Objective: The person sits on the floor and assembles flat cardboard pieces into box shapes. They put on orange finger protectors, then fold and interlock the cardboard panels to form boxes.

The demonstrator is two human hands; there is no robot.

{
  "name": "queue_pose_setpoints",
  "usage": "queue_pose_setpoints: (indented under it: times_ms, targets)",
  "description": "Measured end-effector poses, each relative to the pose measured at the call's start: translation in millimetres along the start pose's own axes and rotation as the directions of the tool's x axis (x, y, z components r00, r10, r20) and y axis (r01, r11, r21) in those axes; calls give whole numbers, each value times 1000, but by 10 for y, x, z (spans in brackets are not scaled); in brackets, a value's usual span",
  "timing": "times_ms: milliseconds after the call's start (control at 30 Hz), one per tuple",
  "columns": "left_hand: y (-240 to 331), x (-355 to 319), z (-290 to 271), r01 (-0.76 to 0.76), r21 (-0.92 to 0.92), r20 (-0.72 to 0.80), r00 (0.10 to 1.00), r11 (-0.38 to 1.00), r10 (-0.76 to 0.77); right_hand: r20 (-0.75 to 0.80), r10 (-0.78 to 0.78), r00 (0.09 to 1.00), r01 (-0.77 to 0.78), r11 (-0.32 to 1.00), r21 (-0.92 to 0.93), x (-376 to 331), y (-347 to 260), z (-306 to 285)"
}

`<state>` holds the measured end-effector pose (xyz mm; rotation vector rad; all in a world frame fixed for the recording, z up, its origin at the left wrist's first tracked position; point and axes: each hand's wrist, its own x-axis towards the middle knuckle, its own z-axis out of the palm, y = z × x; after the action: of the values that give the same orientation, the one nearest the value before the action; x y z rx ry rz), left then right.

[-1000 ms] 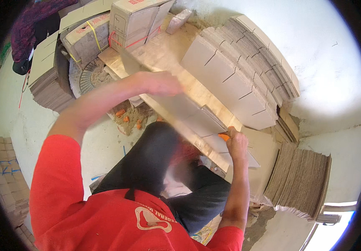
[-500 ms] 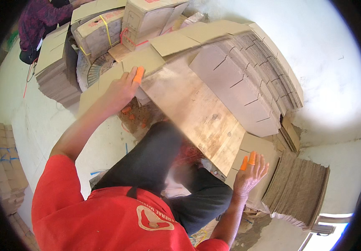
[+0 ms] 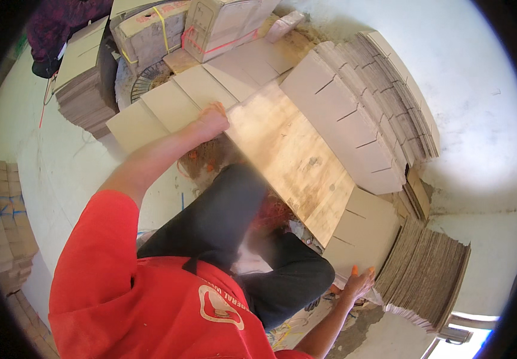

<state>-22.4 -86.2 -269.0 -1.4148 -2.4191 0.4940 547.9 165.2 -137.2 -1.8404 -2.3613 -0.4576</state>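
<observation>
My left hand is curled at the near edge of overlapping flat cardboard sheets, beside the far-left corner of a bare wooden board. Its fingertips are turned down and hidden, so what it grips does not show. At the board's right end lies a slotted cardboard sheet. My right hand has its fingers closed on that sheet's near edge, with orange finger covers visible on two digits.
Behind the board leans a large stepped stack of slotted cardboard. Another stack stands at right. Strapped cardboard bundles and a carton stand at the back. A person in a dark patterned sleeve is at far left.
My left hand has moved right and curled its fingers. The sheets by it now lie fanned out along the far left. My right hand has dropped from above the right sheet to its near edge.
</observation>
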Motion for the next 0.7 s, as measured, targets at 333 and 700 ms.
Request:
queue_pose_setpoints:
  times_ms: [333,700]
  targets:
    - [-68,-192,-143,-23,-349,-71,997,937,-2,-93,-113,989,106,992,-73,155,407,527]
    - [648,-718,-740,111,-759,48,992,642,-115,13,134,991,-135,979,154,439,431,207]
